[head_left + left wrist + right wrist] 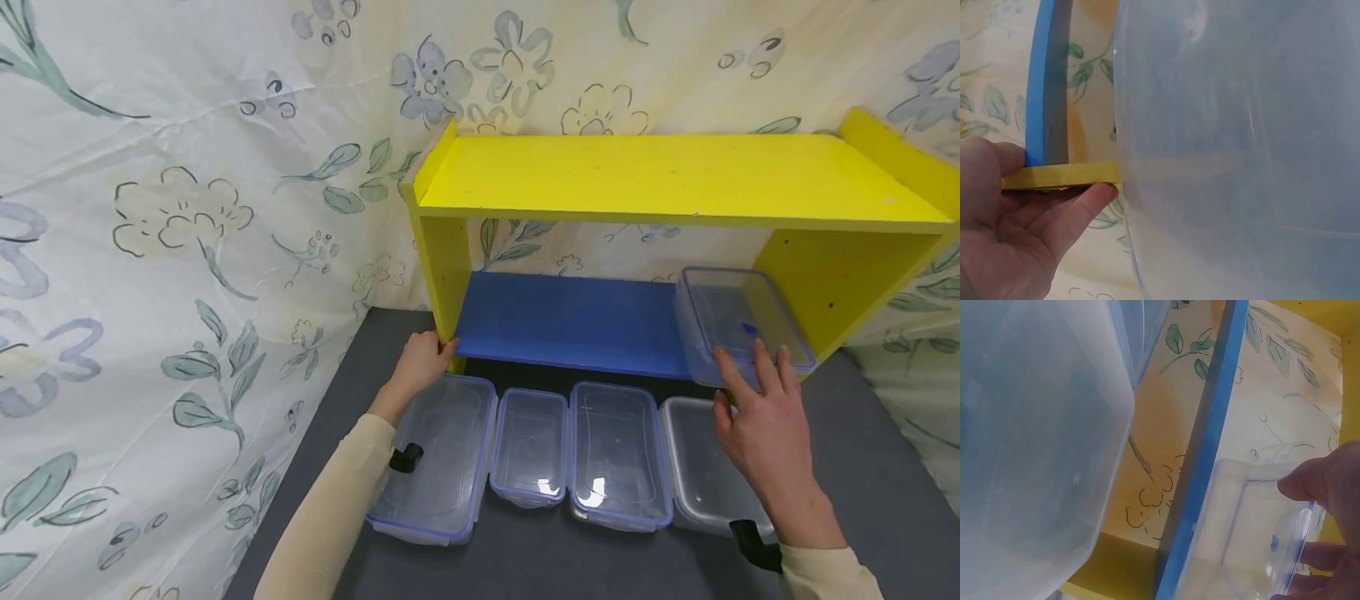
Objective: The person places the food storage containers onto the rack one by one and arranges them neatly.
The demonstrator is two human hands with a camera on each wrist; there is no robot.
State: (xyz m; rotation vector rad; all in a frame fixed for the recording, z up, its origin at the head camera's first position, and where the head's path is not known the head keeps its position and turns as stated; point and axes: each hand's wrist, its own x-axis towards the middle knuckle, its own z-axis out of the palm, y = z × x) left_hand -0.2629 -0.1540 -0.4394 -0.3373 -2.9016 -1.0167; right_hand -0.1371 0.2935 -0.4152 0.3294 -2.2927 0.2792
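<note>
My left hand (420,367) grips the lower front edge of the yellow side panel (441,283); in the left wrist view the hand (1016,219) has thumb and fingers on either side of the yellow board (1066,175). At the right end of the blue shelf (570,321) stands a clear lidded container (731,312) beside the other side panel. My right hand (772,442) rests its fingertips on the near part of that container. The right wrist view has the hand's fingers (1310,481) spread against the clear container (1241,531).
Four clear containers stand in a row on the dark table in front of the shelf: a large one (442,458), a small one (529,446), a medium one (618,450) and one (708,458) partly under my right hand. Patterned cloth (187,333) hangs behind. The yellow top board (637,175) overhangs the blue shelf.
</note>
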